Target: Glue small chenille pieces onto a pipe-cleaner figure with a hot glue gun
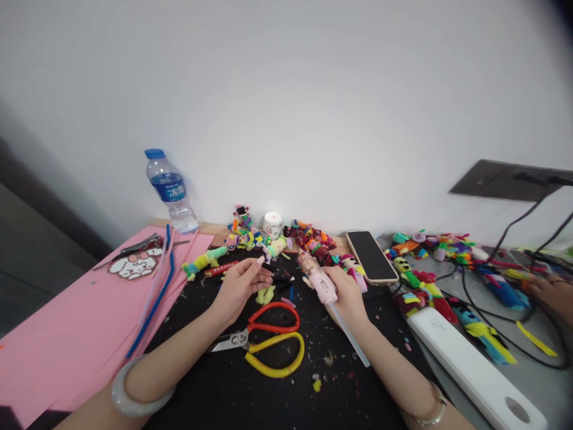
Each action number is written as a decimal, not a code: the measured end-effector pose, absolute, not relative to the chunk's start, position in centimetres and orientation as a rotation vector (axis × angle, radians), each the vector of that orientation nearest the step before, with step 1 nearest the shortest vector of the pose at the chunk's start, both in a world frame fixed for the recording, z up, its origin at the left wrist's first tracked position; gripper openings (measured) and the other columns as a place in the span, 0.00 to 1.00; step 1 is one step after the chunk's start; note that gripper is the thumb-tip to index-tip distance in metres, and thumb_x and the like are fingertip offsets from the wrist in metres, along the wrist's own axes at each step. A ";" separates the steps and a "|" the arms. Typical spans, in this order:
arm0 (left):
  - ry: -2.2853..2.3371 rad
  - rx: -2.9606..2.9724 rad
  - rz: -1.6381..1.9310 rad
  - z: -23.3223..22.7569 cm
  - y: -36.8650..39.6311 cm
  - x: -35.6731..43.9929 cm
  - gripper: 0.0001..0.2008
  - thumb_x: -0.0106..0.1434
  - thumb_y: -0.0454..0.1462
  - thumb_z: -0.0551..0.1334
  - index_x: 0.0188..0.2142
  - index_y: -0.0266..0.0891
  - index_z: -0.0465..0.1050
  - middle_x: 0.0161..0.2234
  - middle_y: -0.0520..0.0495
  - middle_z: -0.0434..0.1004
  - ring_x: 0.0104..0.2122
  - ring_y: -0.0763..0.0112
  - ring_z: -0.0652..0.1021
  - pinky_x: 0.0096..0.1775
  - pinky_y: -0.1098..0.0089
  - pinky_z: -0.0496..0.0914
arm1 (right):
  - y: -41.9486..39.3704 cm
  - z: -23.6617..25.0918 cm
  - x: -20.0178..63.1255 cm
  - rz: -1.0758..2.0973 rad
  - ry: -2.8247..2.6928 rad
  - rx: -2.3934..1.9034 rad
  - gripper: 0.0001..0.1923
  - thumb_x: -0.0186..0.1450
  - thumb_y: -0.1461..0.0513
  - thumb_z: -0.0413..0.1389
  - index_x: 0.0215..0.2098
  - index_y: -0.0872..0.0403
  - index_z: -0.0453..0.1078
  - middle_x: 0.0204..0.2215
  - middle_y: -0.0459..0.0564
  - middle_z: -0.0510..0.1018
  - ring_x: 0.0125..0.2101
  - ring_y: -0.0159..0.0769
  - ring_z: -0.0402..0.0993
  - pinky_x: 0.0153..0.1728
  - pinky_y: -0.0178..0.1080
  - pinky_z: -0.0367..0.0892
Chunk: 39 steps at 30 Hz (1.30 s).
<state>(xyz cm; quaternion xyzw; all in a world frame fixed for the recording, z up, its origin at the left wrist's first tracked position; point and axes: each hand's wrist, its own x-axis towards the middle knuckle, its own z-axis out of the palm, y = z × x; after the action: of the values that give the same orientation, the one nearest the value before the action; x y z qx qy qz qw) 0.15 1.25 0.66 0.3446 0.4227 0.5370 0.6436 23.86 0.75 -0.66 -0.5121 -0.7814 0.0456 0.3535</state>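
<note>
My left hand (239, 285) is palm up over the black mat (224, 382), its fingertips pinching a small dark fuzzy piece (270, 269). My right hand (347, 295) grips a pink glue gun (319, 279) with its nozzle pointing up-left toward that piece; a clear glue stick (351, 336) sticks out of the back. Red and yellow handled scissors (264, 337) lie on the mat just below my left hand. Short pipe-cleaner scraps (268, 294) lie between the hands.
Pink paper sheets (54, 334) with pipe cleaners (154, 298) lie left. A water bottle (170, 191), a small white jar (273, 225) and several colourful fuzzy figures (308, 237) stand by the wall. A phone (371, 255), a white power strip (474, 370) and cables lie right. Another person's hand (553, 295) is far right.
</note>
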 end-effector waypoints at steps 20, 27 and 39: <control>1.060 0.860 1.180 -0.1 1.6 0.0 0.13 0.52 0.40 0.69 0.34 0.36 0.74 0.28 0.47 0.81 0.30 0.71 0.81 0.33 0.76 0.74 | -0.4 0.7 22.5 0.200 -1.962 -1.099 0.10 0.64 0.56 0.54 0.33 0.55 0.71 0.25 0.49 0.74 0.24 0.33 0.70 0.26 0.35 0.64; 1.010 0.798 1.148 0.2 1.5 0.0 0.12 0.54 0.37 0.68 0.37 0.36 0.74 0.40 0.41 0.81 0.39 0.68 0.81 0.34 0.78 0.74 | -0.6 0.9 22.4 0.332 -1.966 -1.109 0.10 0.62 0.55 0.56 0.34 0.54 0.71 0.26 0.49 0.76 0.25 0.34 0.71 0.27 0.35 0.67; 0.995 0.815 1.144 0.1 1.1 0.3 0.12 0.49 0.38 0.71 0.33 0.36 0.75 0.27 0.50 0.80 0.28 0.76 0.79 0.31 0.79 0.71 | -0.9 0.6 22.2 0.375 -2.101 -1.129 0.11 0.61 0.53 0.57 0.29 0.52 0.70 0.23 0.46 0.76 0.23 0.31 0.71 0.25 0.33 0.67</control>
<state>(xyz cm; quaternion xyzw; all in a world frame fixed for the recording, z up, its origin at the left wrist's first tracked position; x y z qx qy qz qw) 0.28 1.09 0.11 0.3591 0.4384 0.5041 0.6517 22.15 -0.95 0.56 -0.4372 -0.8131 0.1453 0.3557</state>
